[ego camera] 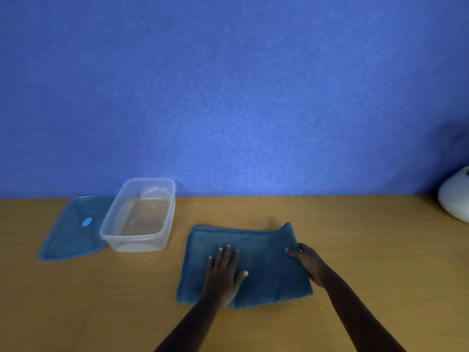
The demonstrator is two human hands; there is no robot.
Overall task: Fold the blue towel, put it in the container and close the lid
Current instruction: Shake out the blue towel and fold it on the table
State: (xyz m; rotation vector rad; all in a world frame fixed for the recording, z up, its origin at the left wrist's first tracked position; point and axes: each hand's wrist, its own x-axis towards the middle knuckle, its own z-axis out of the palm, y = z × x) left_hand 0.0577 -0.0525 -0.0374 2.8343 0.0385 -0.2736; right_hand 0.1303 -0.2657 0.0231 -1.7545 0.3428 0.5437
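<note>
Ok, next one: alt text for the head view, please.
Two hands work a partly folded blue towel on a wooden table: the left hand lies flat on it, the right hand holds its right edge. To the left stand an empty clear container and its blue lid, off.

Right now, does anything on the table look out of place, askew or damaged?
Nothing stands out. The blue towel lies partly folded under the left hand, the right hand at its right edge. The container stands upright and empty, its lid flat beside it.
</note>
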